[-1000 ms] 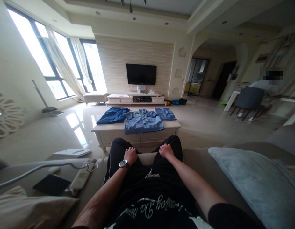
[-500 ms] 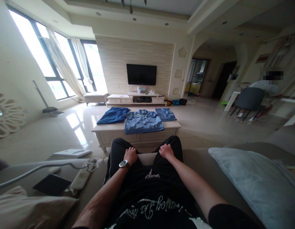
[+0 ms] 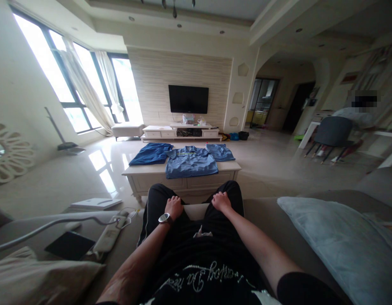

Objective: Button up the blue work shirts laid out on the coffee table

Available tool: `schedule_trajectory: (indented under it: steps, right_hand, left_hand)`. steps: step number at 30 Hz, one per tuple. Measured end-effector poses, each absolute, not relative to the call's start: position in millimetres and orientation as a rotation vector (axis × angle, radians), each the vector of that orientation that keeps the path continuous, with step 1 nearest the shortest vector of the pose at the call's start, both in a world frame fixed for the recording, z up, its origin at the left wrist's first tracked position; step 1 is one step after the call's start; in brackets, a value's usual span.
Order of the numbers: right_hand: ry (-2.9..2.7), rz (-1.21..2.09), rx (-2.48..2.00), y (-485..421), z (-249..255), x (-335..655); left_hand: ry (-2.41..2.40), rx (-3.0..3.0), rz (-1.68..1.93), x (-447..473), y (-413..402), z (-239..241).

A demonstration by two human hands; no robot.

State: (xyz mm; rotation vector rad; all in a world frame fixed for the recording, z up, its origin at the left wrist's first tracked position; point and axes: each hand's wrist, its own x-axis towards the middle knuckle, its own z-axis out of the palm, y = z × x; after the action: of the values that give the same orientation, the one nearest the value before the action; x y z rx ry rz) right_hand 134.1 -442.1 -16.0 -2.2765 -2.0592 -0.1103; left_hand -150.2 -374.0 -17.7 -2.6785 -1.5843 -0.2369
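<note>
The left hand (image 3: 173, 206), a wristwatch (image 3: 165, 218) on its wrist, rests on the left thigh of the black trousers (image 3: 156, 198); the right hand (image 3: 220, 201) rests on the right thigh. Each grip is narrow, fingers curled in, holding nothing. A blue work shirt (image 3: 190, 163) lies spread flat on the white desk (image 3: 148, 173) just beyond the knees, well apart from both hands

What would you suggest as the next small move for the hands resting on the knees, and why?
Probably lean forward and reach for the blue shirt on the coffee table. The left hand and right hand both rest on the knees, apparently empty, and the shirt lies spread flat straight ahead, at the table's near edge, apart from both hands.
</note>
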Motion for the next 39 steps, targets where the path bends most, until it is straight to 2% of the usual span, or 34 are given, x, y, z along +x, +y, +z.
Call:
schedule_trajectory:
  steps: [39]
  right_hand:
    - [-2.043,-0.084,-2.278,-443.8,-13.1,133.4]
  left_hand:
    - [-1.587,-2.693,-0.231,-150.2,-377.9,-11.3]
